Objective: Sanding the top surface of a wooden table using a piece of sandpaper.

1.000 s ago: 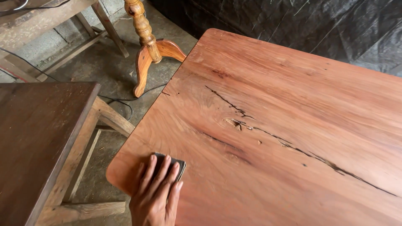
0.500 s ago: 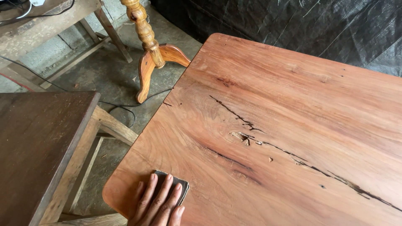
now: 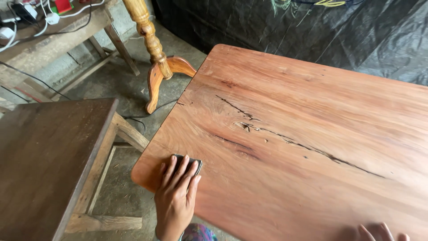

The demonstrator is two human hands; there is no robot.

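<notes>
Now, notes at the slab.

Change: left hand (image 3: 176,198) and its block (image 3: 191,162) sit a little further in from the near-left corner of the bench (image 3: 312,116) than a second ago; half a second ago they were closer to the near edge. Hand shape unchanged, flat throughout.

Meaning: judged a back-and-forth rubbing stroke over the corner area, short travel, worked across the same patch; most of the top lies beyond this patch.

Left grip: released flat, palm down, fingers spread over the block and pressing it to the wood; no clench around it.

Block: small, dark, rectangular, mostly hidden under the fingers, only its far edge showing; lies on the bench top just inside the rounded near-left corner.

Right hand (image 3: 381,233): fingertips only, at the near edge of the bench toward its right end; grip cannot be told, too little shows. Newly in view compared with the earlier looks.

Crack (image 3: 307,145): long dark split running along the middle of the top, well apart from the block.

Counts: hands two; blocks one; reddish bench one; dark table (image 3: 42,156) one, off the left edge; turned stand (image 3: 154,58) one, on the floor past the far-left corner; worktable (image 3: 58,38) with cables one, far left.
</notes>
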